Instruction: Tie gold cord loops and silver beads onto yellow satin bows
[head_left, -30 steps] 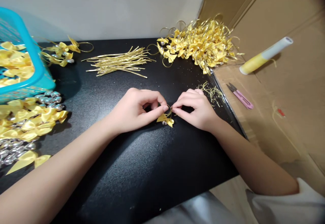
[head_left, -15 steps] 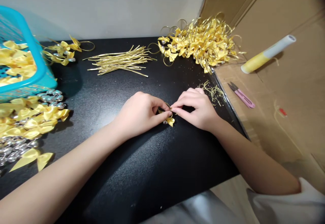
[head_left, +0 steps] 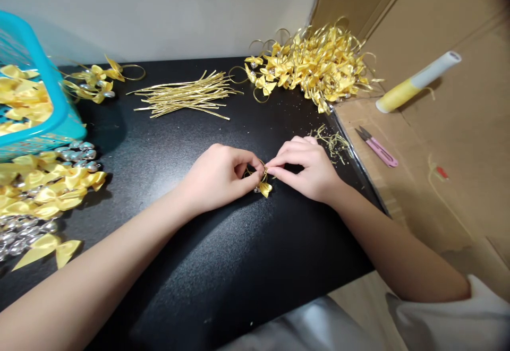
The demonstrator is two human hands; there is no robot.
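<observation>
Low over the black table, my left hand point(head_left: 223, 178) is closed, thumb and forefinger pinching a gold cord loop. A yellow ribbon bow point(head_left: 265, 189) and a silver bead point(head_left: 256, 189) hang from this loop, just under the fingertips. My right hand point(head_left: 306, 166) is closed too, its thumb and forefinger pinching the cord where it meets the left fingertips. The fingers hide most of the loop and the exact spot where the cord is held. Beyond the hands lies a bundle of straight gold cords point(head_left: 187, 96).
A heap of finished bow loops point(head_left: 311, 69) stands at the back right, cord scraps point(head_left: 332, 141) in front of it. Pink thread snips point(head_left: 378, 149) and a yellow-white tube point(head_left: 418, 83) lie on cardboard. At left are a blue basket point(head_left: 59, 112), loose bows point(head_left: 51, 183) and silver beads point(head_left: 27, 231).
Both hands stay pinched on the cord, with only slight finger movement. The whole view has shifted a little, so everything appears slightly further left.
</observation>
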